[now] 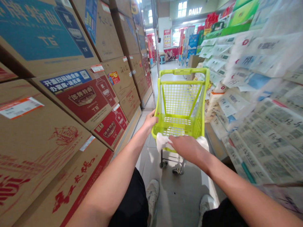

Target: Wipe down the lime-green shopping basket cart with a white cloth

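A lime-green plastic shopping cart (pixel 202 108) stands upright on its wheels right in front of me, and its basket holds nothing. At the left side of the basket, my left hand (pixel 151 120) is closed on the rim, fingers partly hidden behind the edge. My right hand (pixel 186 145) presses a white cloth (pixel 162 141) against the near rim, its fingers curled and mostly out of sight. The cloth drapes over that rim, with one end hanging left of the hand and another showing to its right.
Stacked cardboard cartons (pixel 94 94) form a wall along the left. Shelves of white paper packs (pixel 251 69) line the right, blurred. A tiled aisle floor (pixel 175 195) runs between them, my shoes on it. Farther ahead stands a small blue stool (pixel 162 59).
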Action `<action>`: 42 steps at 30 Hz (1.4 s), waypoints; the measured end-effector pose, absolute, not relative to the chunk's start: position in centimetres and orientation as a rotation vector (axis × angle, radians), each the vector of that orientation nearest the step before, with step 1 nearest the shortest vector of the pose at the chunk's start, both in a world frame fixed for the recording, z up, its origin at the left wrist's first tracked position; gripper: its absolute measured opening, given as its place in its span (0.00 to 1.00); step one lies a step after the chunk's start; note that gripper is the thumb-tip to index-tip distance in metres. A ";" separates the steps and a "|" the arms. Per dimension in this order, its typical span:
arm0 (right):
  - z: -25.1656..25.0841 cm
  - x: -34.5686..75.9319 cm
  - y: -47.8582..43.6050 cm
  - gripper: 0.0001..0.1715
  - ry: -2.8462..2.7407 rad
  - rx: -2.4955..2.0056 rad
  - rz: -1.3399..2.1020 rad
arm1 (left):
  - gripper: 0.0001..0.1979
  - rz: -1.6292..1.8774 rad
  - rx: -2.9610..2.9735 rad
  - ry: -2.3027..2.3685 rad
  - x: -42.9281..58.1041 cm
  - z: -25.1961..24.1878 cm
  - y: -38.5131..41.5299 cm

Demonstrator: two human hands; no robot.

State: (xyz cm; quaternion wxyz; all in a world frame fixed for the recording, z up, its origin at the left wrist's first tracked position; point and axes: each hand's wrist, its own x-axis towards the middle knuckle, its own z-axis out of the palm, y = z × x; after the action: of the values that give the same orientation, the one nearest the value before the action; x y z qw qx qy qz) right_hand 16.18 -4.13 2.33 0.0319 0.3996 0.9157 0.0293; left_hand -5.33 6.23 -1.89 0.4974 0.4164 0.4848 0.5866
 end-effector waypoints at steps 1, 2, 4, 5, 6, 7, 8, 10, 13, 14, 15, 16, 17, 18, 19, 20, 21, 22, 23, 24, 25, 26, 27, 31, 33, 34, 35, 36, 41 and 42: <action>2.5 16.5 -4.2 0.21 2.808 1.233 0.083 | 0.39 1.401 1.016 1.182 -6.1 -1.7 6.4; 2.6 16.8 -4.3 0.21 2.804 1.232 0.085 | 0.40 1.389 1.031 1.178 -6.7 -1.6 6.4; 2.5 17.1 -4.5 0.23 2.815 1.225 0.115 | 0.40 1.391 1.061 1.168 -7.5 -1.4 6.4; 2.4 17.1 -4.7 0.24 2.830 1.217 0.141 | 0.39 1.403 1.069 1.170 -7.6 -1.5 6.2; 2.1 17.0 -4.8 0.24 2.849 1.205 0.167 | 0.38 1.419 1.067 1.176 -7.3 -1.5 6.0; 1.8 16.8 -5.0 0.25 2.870 1.190 0.193 | 0.37 1.440 1.057 1.183 -6.9 -1.6 5.6; 1.6 16.5 -5.1 0.25 2.892 1.173 0.216 | 0.35 1.467 1.045 1.190 -6.2 -1.7 5.2; 1.1 15.7 -5.4 0.25 2.936 1.134 0.241 | 0.32 1.531 1.021 1.185 -4.4 -1.9 4.3; 0.9 14.4 -5.7 0.22 2.962 1.115 0.217 | 0.26 1.588 1.043 1.157 -1.7 -2.2 3.0; 0.9 14.1 -5.8 0.22 2.955 1.128 0.205 | 0.25 1.576 1.055 1.144 -1.2 -2.3 2.7; 0.9 13.9 -5.8 0.22 2.944 1.146 0.199 | 0.24 1.560 1.060 1.139 -0.9 -2.3 2.6; 1.0 13.8 -5.8 0.23 2.931 1.165 0.199 | 0.23 1.542 1.060 1.137 -0.9 -2.3 2.6; 1.1 13.9 -5.8 0.25 2.921 1.183 0.203 | 0.23 1.524 1.053 1.137 -1.2 -2.2 2.8; 1.2 14.1 -5.6 0.25 2.911 1.193 0.202 | 0.24 1.506 1.039 1.144 -1.8 -2.1 3.1; 1.3 14.3 -5.5 0.25 2.898 1.201 0.190 | 0.26 1.492 1.022 1.142 -2.5 -2.0 3.6; 1.4 14.7 -5.3 0.25 2.878 1.213 0.171 | 0.29 1.465 0.999 1.145 -3.4 -1.8 4.1; 1.5 15.1 -5.1 0.24 2.860 1.222 0.153 | 0.32 1.431 0.978 1.161 -4.3 -1.7 4.7; 1.6 15.5 -4.9 0.24 2.846 1.230 0.145 | 0.36 1.396 0.984 1.146 -5.2 -1.6 5.2; 1.7 15.9 -4.8 0.23 2.840 1.229 0.149 | 0.39 1.372 0.990 1.122 -6.0 -1.6 5.7; 1.7 16.3 -4.6 0.23 2.839 1.227 0.166 | 0.41 1.366 0.990 1.111 -6.6 -1.6 6.1; 1.7 16.6 -4.6 0.23 2.845 1.224 0.193 | 0.43 1.368 0.990 1.111 -7.1 -1.6 6.4; 1.7 16.8 -4.5 0.22 2.854 1.219 0.221 | 0.44 1.378 0.986 1.117 -7.3 -1.6 6.6; 1.6 17.0 -4.5 0.22 2.864 1.217 0.245 | 0.44 1.392 0.979 1.128 -7.2 -1.7 6.6; 1.2 16.7 -4.8 0.24 2.928 1.190 0.300 | 0.39 1.474 0.926 1.152 -4.5 -2.0 5.4; 1.0 16.1 -5.0 0.25 2.959 1.168 0.305 | 0.35 1.528 0.923 1.121 -2.5 -2.2 4.5; 1.0 15.8 -5.1 0.24 2.965 1.165 0.296 | 0.33 1.551 0.945 1.106 -1.6 -2.3 4.0; 1.0 15.6 -5.2 0.24 2.967 1.168 0.281 | 0.32 1.563 0.962 1.102 -0.9 -2.4 3.7; 1.0 15.4 -5.2 0.24 2.965 1.174 0.260 | 0.30 1.567 0.976 1.100 -0.5 -2.5 3.5; 1.7 15.9 -4.8 0.25 2.887 1.216 0.156 | 0.30 1.503 0.949 1.148 -1.8 -2.2 4.4; 1.8 16.2 -4.6 0.25 2.867 1.224 0.132 | 0.32 1.480 0.940 1.149 -2.6 -2.0 4.9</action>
State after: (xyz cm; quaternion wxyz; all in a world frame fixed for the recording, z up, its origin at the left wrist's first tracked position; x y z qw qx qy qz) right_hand 16.16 -4.63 1.83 0.0107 0.3921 0.9189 0.0423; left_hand -2.57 4.88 -2.02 0.4991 0.3885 0.4749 0.6119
